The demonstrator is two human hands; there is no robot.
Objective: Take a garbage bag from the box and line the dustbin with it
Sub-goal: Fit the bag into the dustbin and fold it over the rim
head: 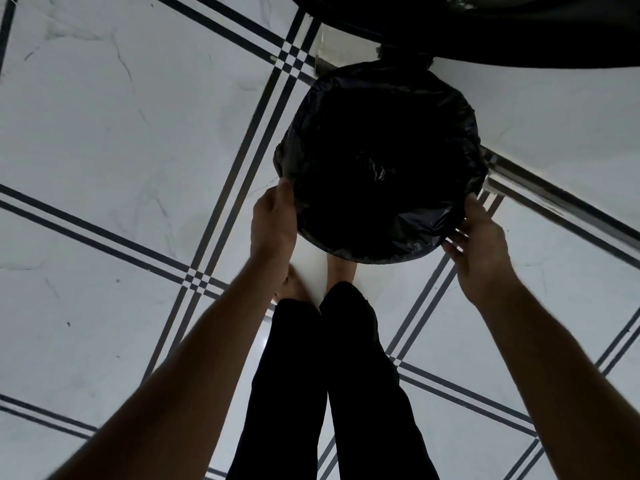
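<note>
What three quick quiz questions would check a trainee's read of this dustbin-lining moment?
1. True or false: the black garbage bag is already folded over the dustbin's rim.
2. Which of the hands is at the rim's left side? A) left hand B) right hand C) neither
3. Fill in: the dustbin stands on a white tiled ____ with dark stripes.

Key:
1. True; bag plastic covers the rim all round.
2. A; the left hand is at the left edge, the right hand at the lower right edge.
3. Floor.

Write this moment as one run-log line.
garbage bag: over dustbin rim | left hand: gripping edge | right hand: at edge | floor: tiled
</note>
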